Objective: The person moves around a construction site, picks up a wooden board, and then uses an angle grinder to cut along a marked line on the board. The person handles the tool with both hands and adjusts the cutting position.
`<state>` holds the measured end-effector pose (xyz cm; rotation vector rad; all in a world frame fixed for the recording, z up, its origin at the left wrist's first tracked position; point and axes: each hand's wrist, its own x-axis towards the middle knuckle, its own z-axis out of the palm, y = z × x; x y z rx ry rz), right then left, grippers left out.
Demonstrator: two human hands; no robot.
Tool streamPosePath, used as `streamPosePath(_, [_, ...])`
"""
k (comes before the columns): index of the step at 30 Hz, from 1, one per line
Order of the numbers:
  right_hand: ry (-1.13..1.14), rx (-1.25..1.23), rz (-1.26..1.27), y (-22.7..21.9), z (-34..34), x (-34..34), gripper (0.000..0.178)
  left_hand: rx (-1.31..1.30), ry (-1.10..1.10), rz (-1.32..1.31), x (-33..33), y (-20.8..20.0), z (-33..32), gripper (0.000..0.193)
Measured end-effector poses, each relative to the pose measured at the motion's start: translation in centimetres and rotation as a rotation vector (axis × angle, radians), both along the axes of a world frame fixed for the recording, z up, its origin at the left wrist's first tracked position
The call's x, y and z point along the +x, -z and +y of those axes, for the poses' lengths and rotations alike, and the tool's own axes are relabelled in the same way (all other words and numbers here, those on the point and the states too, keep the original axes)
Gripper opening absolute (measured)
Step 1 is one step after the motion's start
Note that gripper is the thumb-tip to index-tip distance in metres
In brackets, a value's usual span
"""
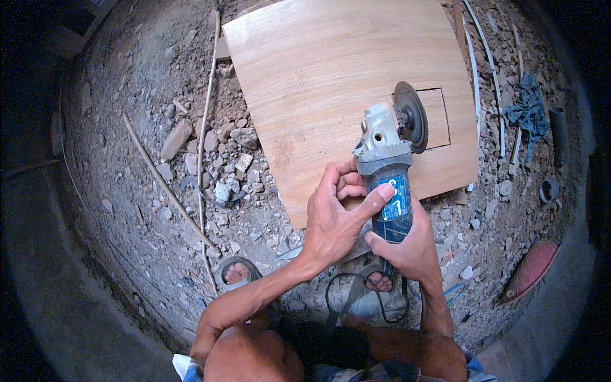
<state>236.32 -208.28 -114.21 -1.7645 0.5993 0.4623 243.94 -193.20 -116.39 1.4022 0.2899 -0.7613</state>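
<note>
Both my hands hold a blue angle grinder [398, 227] with a grey metal head. My left hand [334, 213] has its thumb on the front of the body, its fingers curled behind. Lower down, my right hand [412, 245] wraps round the rear of the body. The grinder's dark cutting disc [412, 118] stands on edge over a wooden board [331, 83]; whether it touches the board I cannot tell. Just right of the disc, dark lines mark a rectangular outline [445, 118] on the board. A black cord [328, 296] loops below the grinder between my feet.
Stones and broken brick [177, 139] cover the ground at left. Thin wooden sticks [168, 181] lie there too. Right of the board are white strips [501, 108], a teal cloth [528, 111], a grey pipe [559, 130] and a reddish round-edged object [531, 270]. My sandalled feet [238, 272] are close by.
</note>
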Motion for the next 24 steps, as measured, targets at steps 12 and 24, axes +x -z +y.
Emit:
streamPosePath(12, [0.052,-0.007,-0.074,0.42,0.35,0.09,0.064,0.011,0.023,-0.018,0.02,0.26,0.04,0.059])
streamPosePath(24, [0.039,-0.018,-0.042,0.45,0.35,0.16,0.063,0.027,0.04,-0.028,0.03,0.27,0.07,0.058])
